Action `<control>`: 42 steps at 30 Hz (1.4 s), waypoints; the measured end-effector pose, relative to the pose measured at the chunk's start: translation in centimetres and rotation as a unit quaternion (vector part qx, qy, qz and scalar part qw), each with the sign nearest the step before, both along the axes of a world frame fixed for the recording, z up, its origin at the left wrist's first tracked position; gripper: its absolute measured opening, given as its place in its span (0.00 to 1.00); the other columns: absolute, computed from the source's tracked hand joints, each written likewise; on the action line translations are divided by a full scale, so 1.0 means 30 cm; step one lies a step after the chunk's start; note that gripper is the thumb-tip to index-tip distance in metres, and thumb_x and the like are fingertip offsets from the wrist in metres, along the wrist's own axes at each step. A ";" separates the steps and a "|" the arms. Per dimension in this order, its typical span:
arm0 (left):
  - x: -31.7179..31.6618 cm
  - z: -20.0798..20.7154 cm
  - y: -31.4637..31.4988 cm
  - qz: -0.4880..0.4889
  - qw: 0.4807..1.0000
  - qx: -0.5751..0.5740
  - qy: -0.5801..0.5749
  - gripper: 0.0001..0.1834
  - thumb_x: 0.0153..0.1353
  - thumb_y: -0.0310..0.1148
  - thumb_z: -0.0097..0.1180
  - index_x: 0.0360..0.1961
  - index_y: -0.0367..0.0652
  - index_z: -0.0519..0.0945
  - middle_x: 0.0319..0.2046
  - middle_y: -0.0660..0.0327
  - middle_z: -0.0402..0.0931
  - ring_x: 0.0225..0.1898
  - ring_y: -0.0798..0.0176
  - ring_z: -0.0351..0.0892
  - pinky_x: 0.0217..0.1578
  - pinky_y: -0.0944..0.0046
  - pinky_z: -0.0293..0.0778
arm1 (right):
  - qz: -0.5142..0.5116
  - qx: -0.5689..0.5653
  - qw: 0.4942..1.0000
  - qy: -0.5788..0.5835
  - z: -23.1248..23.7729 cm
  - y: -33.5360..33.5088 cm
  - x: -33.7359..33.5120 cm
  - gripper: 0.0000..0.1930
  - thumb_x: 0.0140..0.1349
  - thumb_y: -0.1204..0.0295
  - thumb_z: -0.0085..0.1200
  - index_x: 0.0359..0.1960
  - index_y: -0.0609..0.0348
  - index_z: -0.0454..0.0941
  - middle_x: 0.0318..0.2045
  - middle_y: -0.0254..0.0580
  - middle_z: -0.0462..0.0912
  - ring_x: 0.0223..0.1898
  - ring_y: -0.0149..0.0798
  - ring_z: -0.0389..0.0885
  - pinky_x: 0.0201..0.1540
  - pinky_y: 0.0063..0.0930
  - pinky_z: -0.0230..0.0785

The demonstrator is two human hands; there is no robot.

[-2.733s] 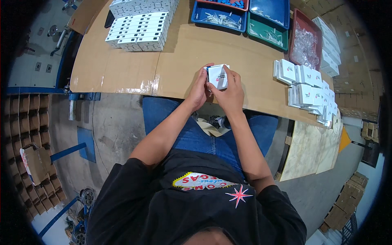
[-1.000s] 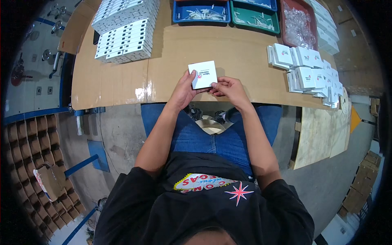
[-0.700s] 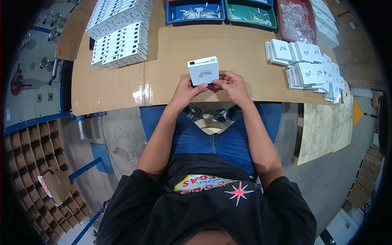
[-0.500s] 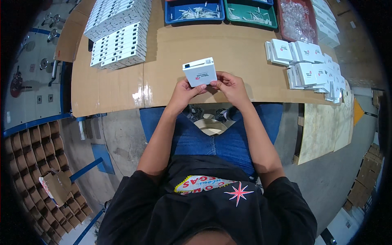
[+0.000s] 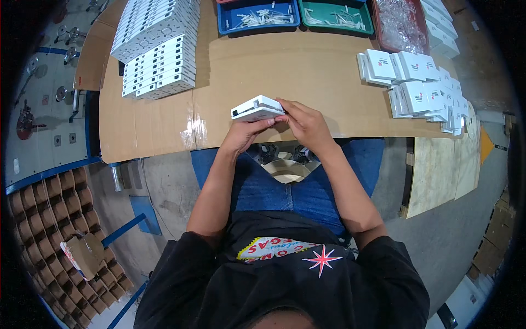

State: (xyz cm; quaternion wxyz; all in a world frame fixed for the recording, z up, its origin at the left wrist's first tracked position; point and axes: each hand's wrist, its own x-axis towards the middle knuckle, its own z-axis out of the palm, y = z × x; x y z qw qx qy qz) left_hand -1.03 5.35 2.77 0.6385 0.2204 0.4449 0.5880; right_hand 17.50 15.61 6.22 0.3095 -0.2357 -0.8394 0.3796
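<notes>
A small flat white box (image 5: 253, 113) is held up between my two hands, above the near edge of the cardboard-covered table. My left hand (image 5: 241, 135) grips it from below at its near side, thumb along the lower face. At the box's right end, the fingers and thumb of my right hand (image 5: 307, 125) close on the corner and hide part of it. The narrow side with a black patch at its left end faces up, and a flap near the right end looks partly lifted.
Stacks of white boxes (image 5: 159, 68) stand at the table's left. Along the back are a blue tray (image 5: 257, 31) and a green tray (image 5: 337, 31) with small white pieces, plus a red bin (image 5: 426, 38) of clear plastic bags. More white boxes (image 5: 415, 97) are piled at the right.
The box has tilted, turning its narrow side up and its printed face away from view, and shifted slightly left. My right hand has moved up onto its right end.
</notes>
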 end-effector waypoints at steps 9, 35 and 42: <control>0.017 0.067 0.008 0.006 1.000 0.014 -0.016 0.24 0.63 0.17 0.62 0.60 0.33 0.76 0.56 0.51 0.80 0.56 0.58 0.82 0.61 0.61 0.77 | 0.013 0.001 1.000 0.016 -0.005 0.013 0.000 0.23 0.63 0.80 0.60 0.61 0.57 0.78 0.47 0.45 0.84 0.45 0.44 0.86 0.46 0.32 0.80; 0.024 0.022 0.004 0.028 0.999 -0.014 0.017 0.23 0.61 0.16 0.64 0.58 0.34 0.79 0.51 0.55 0.83 0.52 0.61 0.84 0.57 0.64 0.80 | 0.017 -0.009 1.000 0.014 -0.040 0.032 0.010 0.21 0.59 0.80 0.59 0.56 0.59 0.80 0.45 0.46 0.85 0.45 0.49 0.85 0.46 0.34 0.79; 0.018 -0.015 0.010 0.025 0.998 -0.008 0.062 0.20 0.64 0.21 0.64 0.58 0.33 0.77 0.50 0.55 0.83 0.51 0.61 0.83 0.55 0.61 0.82 | -0.003 -0.197 0.980 0.039 -0.084 0.046 0.007 0.15 0.63 0.77 0.61 0.52 0.65 0.83 0.40 0.43 0.87 0.38 0.38 0.87 0.42 0.29 0.79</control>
